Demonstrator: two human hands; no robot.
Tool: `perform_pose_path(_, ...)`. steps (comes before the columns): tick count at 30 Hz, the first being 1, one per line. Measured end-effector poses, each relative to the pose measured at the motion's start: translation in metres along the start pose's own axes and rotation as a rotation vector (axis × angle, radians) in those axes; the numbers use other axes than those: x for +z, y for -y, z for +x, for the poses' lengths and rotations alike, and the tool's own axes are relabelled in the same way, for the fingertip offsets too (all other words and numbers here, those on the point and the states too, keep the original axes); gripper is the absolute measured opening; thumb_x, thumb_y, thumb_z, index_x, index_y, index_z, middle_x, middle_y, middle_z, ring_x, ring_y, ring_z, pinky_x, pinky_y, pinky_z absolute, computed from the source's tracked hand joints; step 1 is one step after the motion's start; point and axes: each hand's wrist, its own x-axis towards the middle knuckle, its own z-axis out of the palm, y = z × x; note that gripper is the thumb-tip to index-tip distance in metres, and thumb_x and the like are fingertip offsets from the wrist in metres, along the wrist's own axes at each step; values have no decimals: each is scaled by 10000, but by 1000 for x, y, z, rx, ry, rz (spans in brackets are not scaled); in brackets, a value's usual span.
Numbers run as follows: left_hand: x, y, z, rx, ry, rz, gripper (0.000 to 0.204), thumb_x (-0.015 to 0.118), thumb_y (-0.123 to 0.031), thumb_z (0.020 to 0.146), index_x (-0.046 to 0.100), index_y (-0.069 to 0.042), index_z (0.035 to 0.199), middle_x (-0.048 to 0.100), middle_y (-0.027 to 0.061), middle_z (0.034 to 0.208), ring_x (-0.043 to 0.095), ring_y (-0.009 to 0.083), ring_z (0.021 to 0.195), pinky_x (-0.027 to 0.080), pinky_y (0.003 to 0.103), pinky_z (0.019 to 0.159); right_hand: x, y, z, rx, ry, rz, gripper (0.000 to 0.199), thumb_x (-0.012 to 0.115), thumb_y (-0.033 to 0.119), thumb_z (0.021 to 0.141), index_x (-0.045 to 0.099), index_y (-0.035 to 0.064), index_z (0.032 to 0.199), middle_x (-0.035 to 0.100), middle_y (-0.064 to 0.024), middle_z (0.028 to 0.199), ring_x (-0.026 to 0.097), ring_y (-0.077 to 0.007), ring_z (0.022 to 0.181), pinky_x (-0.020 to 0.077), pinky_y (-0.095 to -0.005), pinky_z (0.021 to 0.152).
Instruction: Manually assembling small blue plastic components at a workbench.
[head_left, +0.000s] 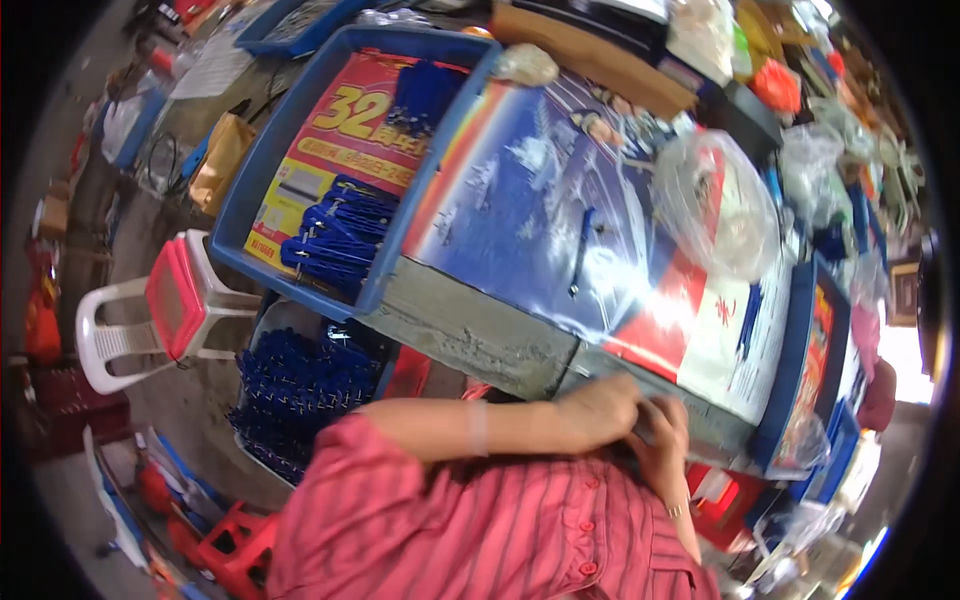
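Observation:
My left hand (598, 408) and my right hand (662, 432) meet close in front of my body, at the near edge of the worktable (480, 325). The fingers of both are curled in, and the left is smeared by motion. Whatever lies between them is hidden. On the glossy printed sheet (500, 210) beyond them rests one thin dark blue stick-like piece (582, 250). A few more slim blue pieces (749, 320) lie together farther right.
A blue tray (236, 215) at left holds bundles of blue pieces (340, 235). Below it, a bin holds many blue pieces with shiny tips (300, 390). A clear plastic bag (715, 205) lies at right, near another blue tray (775, 430). A white chair (105, 340) stands left.

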Motion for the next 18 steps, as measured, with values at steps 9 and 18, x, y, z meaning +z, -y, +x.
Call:
perform_pose_path(9, -3, -22, 21, 43, 118, 135, 139, 573, -76, 691, 551, 22, 787, 538, 164, 1006, 517, 325, 960, 461, 396, 826, -26, -33, -9, -26, 43, -18, 508, 779, 184, 583, 623, 41, 1045, 574, -125, 976, 536, -333, 938, 411, -423, 891)
perform_pose_path(18, -76, -10, -27, -143, 123, 299, 229, 652, -97, 701, 594, 40, 876, 582, 182, 1021, 546, 348, 925, 461, 412, 770, 40, 3, 46, -305, -27, 218, 431, 744, 193, 586, 595, 36, 959, 523, -95, 882, 520, -284, 875, 414, -401, 866)
